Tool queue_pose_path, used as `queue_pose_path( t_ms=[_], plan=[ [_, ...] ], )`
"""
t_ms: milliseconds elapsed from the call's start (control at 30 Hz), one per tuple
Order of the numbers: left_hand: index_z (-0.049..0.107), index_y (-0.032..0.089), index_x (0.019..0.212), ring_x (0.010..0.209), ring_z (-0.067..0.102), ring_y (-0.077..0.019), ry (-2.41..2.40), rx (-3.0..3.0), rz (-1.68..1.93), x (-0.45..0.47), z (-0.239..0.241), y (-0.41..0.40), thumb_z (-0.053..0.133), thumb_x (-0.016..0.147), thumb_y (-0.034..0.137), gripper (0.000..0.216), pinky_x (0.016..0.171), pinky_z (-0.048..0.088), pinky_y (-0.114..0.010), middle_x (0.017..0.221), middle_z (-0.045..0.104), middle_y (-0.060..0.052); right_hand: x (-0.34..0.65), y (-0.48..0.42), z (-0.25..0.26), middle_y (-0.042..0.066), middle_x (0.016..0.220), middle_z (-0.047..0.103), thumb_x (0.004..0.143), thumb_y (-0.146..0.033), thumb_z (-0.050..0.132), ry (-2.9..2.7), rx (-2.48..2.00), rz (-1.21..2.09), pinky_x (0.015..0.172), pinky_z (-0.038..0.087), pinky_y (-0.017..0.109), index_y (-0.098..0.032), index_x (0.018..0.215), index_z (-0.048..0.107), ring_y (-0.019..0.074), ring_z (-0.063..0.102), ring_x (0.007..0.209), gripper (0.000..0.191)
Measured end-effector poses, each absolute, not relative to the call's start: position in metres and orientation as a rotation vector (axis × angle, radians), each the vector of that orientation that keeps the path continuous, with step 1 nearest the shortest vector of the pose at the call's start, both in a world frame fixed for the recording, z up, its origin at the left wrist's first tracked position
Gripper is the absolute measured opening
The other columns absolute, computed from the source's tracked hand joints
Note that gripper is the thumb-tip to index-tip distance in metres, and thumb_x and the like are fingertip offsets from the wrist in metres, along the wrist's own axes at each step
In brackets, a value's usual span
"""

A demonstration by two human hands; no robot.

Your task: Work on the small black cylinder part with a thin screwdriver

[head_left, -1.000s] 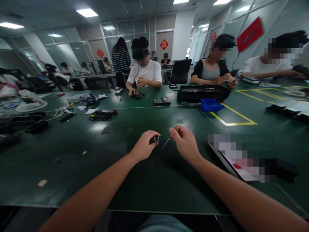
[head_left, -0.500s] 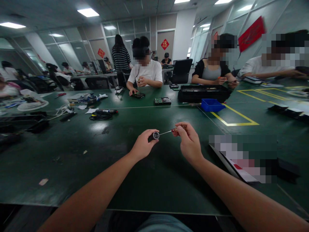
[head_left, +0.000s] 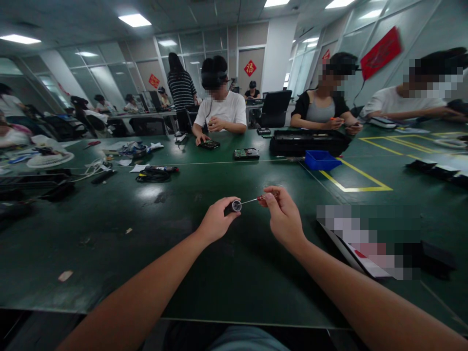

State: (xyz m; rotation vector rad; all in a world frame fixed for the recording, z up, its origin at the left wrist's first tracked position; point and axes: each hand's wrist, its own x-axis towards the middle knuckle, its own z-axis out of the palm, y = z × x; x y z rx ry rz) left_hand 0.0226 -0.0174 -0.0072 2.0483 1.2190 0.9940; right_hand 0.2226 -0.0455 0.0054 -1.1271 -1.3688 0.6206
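Note:
My left hand (head_left: 216,220) is closed around a short black cylinder (head_left: 236,206), whose round, silvery-rimmed end faces right and toward me. In my right hand (head_left: 285,217) is a screwdriver (head_left: 262,198) with a reddish translucent handle, pinched between thumb and fingers. Its thin metal shaft points left, and the tip reaches the cylinder's rimmed end; whether it sits inside or just at the edge I cannot tell. Both hands hover above the green tabletop (head_left: 204,287). My fingers hide most of the cylinder's body.
Ahead lie a bundled black cable (head_left: 155,174), a circuit-board device (head_left: 246,153), a blue bin (head_left: 321,160) and a long black tray (head_left: 310,142). A partly blurred white box (head_left: 365,258) lies right of my right arm. Co-workers sit across the table.
My right hand has shifted slightly left, bringing the screwdriver closer to the cylinder, and its handle has turned a little. My left hand stays nearly still.

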Motion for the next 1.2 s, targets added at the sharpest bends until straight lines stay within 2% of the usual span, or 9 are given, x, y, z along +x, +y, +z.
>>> queue_pose_path(
  t_ms=[667, 800, 900, 1033, 1133, 1200],
  plan=[
    [0.065, 0.022, 0.127, 0.125, 0.059, -0.0251, 1.236, 2.032, 1.029, 0.021, -0.009, -0.015, 0.068, 0.087, 0.021, 0.039, 0.113, 0.039, -0.044, 0.132, 0.066, -0.007, 0.222, -0.044, 0.006, 0.004, 0.089, 0.07, 0.097, -0.042, 0.05, -1.373, -1.131, 0.615, 0.081, 0.051, 0.04, -0.024, 0.101, 0.06, 0.022, 0.066, 0.083, 0.021],
    [0.065, 0.023, 0.127, 0.125, 0.058, -0.0246, 1.225, 2.049, 1.028, 0.02, -0.011, -0.014, 0.068, 0.087, 0.021, 0.04, 0.114, 0.038, -0.044, 0.132, 0.066, -0.007, 0.221, -0.046, 0.009, 0.004, 0.086, 0.07, 0.098, -0.044, 0.051, -1.41, -1.174, 0.555, 0.075, 0.05, 0.036, -0.023, 0.102, 0.062, 0.0214, 0.065, 0.081, 0.024],
    [0.066, 0.023, 0.126, 0.126, 0.058, -0.0248, 1.234, 2.04, 1.025, 0.019, -0.01, -0.014, 0.068, 0.087, 0.02, 0.039, 0.114, 0.038, -0.044, 0.132, 0.066, -0.007, 0.223, -0.047, 0.014, 0.002, 0.075, 0.067, 0.095, -0.05, 0.056, -1.451, -1.244, 0.499, 0.064, 0.045, 0.032, -0.022, 0.089, 0.066, 0.0188, 0.06, 0.068, 0.03],
    [0.066, 0.023, 0.125, 0.124, 0.059, -0.0245, 1.246, 2.041, 1.014, 0.02, -0.009, -0.014, 0.068, 0.087, 0.019, 0.038, 0.112, 0.04, -0.044, 0.131, 0.067, -0.007, 0.224, -0.048, 0.019, -0.002, 0.059, 0.056, 0.09, -0.057, 0.062, -1.482, -1.312, 0.443, 0.055, 0.037, 0.03, -0.022, 0.068, 0.059, 0.0151, 0.049, 0.055, 0.041],
    [0.067, 0.023, 0.124, 0.121, 0.06, -0.0249, 1.254, 2.07, 1.002, 0.019, -0.007, -0.015, 0.069, 0.087, 0.018, 0.037, 0.11, 0.041, -0.043, 0.127, 0.068, -0.007, 0.223, -0.049, 0.02, -0.003, 0.057, 0.055, 0.089, -0.055, 0.063, -1.505, -1.298, 0.416, 0.053, 0.037, 0.029, -0.023, 0.067, 0.057, 0.0149, 0.05, 0.054, 0.04],
    [0.067, 0.024, 0.123, 0.12, 0.06, -0.0255, 1.259, 2.097, 0.992, 0.019, -0.006, -0.016, 0.07, 0.087, 0.019, 0.036, 0.108, 0.042, -0.044, 0.125, 0.069, -0.006, 0.222, -0.049, 0.019, -0.001, 0.062, 0.06, 0.089, -0.051, 0.065, -1.522, -1.267, 0.419, 0.056, 0.041, 0.03, -0.023, 0.071, 0.06, 0.0161, 0.054, 0.057, 0.034]
  ],
)
